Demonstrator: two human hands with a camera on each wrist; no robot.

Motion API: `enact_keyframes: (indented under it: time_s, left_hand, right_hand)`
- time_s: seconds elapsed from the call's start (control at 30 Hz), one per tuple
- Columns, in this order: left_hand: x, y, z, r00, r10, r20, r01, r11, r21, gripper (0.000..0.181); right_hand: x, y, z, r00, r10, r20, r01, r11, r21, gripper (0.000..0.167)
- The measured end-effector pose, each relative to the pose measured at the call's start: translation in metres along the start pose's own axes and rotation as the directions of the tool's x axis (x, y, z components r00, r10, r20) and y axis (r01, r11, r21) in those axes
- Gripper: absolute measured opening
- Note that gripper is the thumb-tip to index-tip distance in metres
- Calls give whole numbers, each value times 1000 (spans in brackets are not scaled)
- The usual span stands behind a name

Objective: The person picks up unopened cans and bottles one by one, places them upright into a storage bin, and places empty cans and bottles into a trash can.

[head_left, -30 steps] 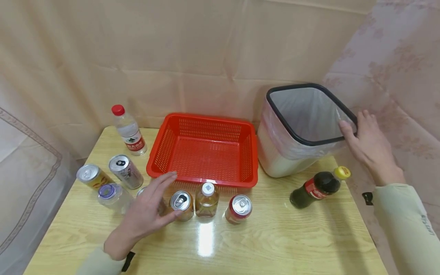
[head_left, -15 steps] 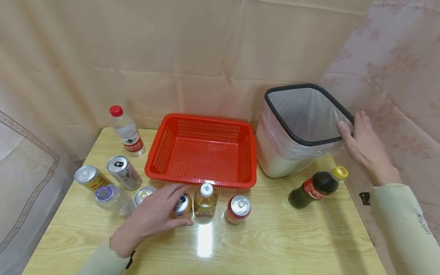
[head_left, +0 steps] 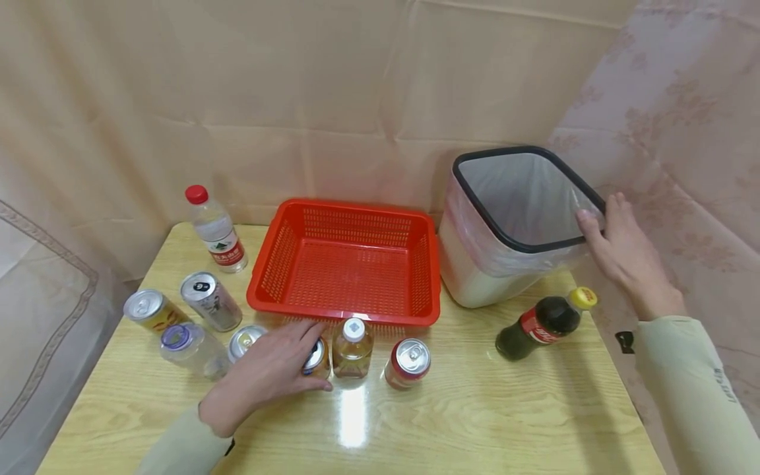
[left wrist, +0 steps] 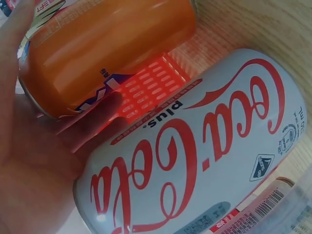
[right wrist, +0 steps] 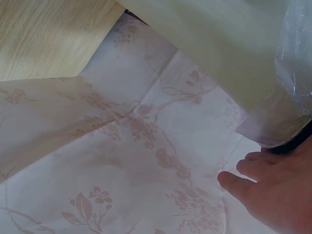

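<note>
Hiding half the orange can [head_left: 319,361], left hand [head_left: 268,367] clasps it, right hand [head_left: 627,255] grips bin [head_left: 473,269]

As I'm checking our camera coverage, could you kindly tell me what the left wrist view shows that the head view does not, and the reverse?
Only the left wrist view shows the big red lettering on the side of the white can.

Only the head view shows the bin, the cola bottle and the right hand.

Both show the left hand at the orange can, the white can beside it, part of the red basket, and the table.
</note>
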State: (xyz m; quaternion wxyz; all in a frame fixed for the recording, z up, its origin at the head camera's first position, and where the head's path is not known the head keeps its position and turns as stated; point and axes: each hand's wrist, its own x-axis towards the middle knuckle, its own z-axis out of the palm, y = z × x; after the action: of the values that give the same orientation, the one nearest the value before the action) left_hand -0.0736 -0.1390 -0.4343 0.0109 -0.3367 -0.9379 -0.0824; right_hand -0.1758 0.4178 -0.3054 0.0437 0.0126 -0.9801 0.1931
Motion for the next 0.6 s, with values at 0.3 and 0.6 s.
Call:
enact_keyframes:
  time_s: [0.3, 0.6]
  left_hand:
    - [3, -2, 4, 1000, 19, -23, -19, 1000, 4, 73]
    - [4, -4, -8, 999, -25, -26, 25, 1000, -1, 56]
  right_hand:
    - [2, -1, 1, 1000, 7, -5, -7, 1000, 9, 84]
    - [0, -1, 1, 1000, 16, 4, -16, 1000, 10, 85]
